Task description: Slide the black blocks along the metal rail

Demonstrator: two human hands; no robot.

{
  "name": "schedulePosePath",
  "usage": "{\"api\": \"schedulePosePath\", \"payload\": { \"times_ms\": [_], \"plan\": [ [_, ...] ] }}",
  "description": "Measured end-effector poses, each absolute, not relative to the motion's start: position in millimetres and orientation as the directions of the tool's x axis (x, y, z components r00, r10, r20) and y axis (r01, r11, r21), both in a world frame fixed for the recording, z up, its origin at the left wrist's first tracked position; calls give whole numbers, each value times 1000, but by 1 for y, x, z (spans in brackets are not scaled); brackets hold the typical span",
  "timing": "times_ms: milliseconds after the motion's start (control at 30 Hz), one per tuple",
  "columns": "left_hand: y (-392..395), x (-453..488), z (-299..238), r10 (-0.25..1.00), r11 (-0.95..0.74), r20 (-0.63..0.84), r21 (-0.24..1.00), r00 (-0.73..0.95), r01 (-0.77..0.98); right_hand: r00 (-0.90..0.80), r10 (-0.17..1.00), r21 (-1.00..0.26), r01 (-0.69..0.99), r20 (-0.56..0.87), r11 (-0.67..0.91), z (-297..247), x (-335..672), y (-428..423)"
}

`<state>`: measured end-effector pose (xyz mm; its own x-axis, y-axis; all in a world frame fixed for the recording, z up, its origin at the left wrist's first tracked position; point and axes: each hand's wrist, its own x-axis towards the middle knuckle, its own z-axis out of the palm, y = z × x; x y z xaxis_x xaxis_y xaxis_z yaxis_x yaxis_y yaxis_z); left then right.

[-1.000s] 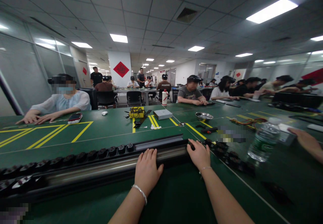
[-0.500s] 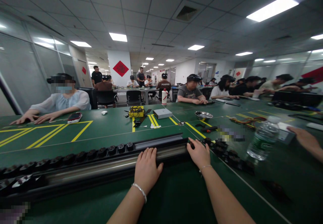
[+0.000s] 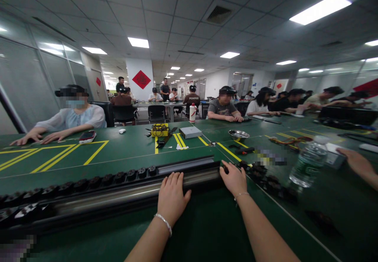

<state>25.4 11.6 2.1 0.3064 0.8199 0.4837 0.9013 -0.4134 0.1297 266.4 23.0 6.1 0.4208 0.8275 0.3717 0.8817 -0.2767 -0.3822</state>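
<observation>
A long black rail (image 3: 130,194) with a shiny channel lies across the table before me. My left hand (image 3: 173,194) rests across its front edge, fingers stretched flat over the channel and thumb apart. At the rail's right end is my right hand (image 3: 234,179), fingers bent around a small black part (image 3: 226,170); the fingertips are partly hidden. Behind the channel, a row of black round-topped parts (image 3: 106,180) stands along a second black rail. Several similar black parts (image 3: 267,181) lie to the right of my right hand.
The green table (image 3: 124,238) carries yellow tape lines. A water bottle (image 3: 308,161) stands at right, near another person's hand (image 3: 358,163). Farther back are a metal bowl (image 3: 238,134), a grey box (image 3: 190,132), a yellow cable-wrapped box (image 3: 160,130) and a phone (image 3: 88,137). Co-workers sit opposite.
Both my hands keep their places on the rail, with only a tiny shift of the right hand. A standing person in the far background has moved slightly to the right.
</observation>
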Motion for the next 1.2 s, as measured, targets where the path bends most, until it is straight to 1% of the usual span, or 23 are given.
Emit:
{"api": "schedulePosePath", "payload": {
  "times_ms": [400,867,1200],
  "plan": [
    [13,25,0,817,-419,485,130,311,898,426,821,-409,874,381,-263,2,271,23],
    [13,25,0,808,-424,504,136,306,896,435,813,-403,873,386,-276,4,270,23],
    [13,25,1,813,-422,495,140,306,896,449,820,-395,867,357,-303,7,270,21]
  ]
}}
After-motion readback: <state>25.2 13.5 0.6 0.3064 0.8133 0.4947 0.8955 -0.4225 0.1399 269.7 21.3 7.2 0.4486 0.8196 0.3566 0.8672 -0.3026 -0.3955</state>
